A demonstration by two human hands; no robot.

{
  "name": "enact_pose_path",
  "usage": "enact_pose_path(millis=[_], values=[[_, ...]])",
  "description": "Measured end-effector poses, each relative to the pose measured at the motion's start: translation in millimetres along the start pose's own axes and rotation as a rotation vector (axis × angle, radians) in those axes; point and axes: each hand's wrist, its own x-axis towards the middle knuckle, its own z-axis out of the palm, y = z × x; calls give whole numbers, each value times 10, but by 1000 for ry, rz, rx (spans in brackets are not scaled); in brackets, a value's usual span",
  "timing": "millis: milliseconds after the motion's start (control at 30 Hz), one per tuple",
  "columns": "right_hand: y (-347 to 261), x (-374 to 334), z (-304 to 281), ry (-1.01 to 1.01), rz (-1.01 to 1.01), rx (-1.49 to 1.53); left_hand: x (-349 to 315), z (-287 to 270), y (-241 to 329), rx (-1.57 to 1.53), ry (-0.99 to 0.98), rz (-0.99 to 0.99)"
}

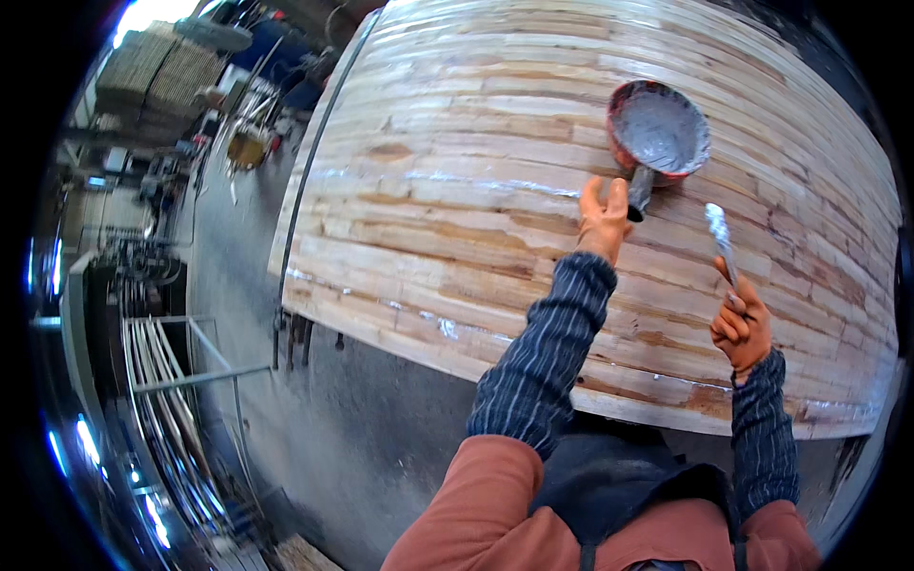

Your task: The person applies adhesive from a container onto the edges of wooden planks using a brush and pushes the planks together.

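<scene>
A red pan [617, 143] with grey paste coating its inside rests on a large panel of joined wood strips [447, 205]. Its dark, stubby handle [641, 190] points toward me. My left hand [604, 224], in an orange glove, is at that handle with thumb and fingers apart; whether it touches the handle I cannot tell. In my orange-gloved right hand [743, 328] is a narrow spatula [721, 240], closed in the fingers and pointing away from me. Whitish paste covers its tip, which is raised over the panel to the right of the pan.
Whitish paste streaks [447, 328] run along the panel's near part. A dark strap or bar [324, 133] lies along its left edge. On the floor at left stands a metal frame rack [200, 381] holding long strips. Stacked boards [157, 71] and clutter fill the far left.
</scene>
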Motion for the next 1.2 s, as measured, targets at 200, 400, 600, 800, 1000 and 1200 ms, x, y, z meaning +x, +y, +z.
enact_pose_path(millis=[200, 400, 600, 800, 1000, 1200], values=[[-378, -290, -702, -66, -1, -31, -783, -2070, -406, 754, 1050, 684], [-276, -393, -665, 123, -16, -140, -1155, -3334, -943, -188, 1047, 59], [-55, -329, -580, 47, -8, -150, -1127, -3907, -1043, -444, 864, -106], [279, -153, -180, 108, 11, -154, -1401, -3608, -545, -338, 858, -51], [387, -1, -48, 39, 14, -352, -1747, -3619, -626, -457, 788, 20], [479, 97, 118, 146, 20, -424, -1839, -3811, -880, -468, 728, -10]])
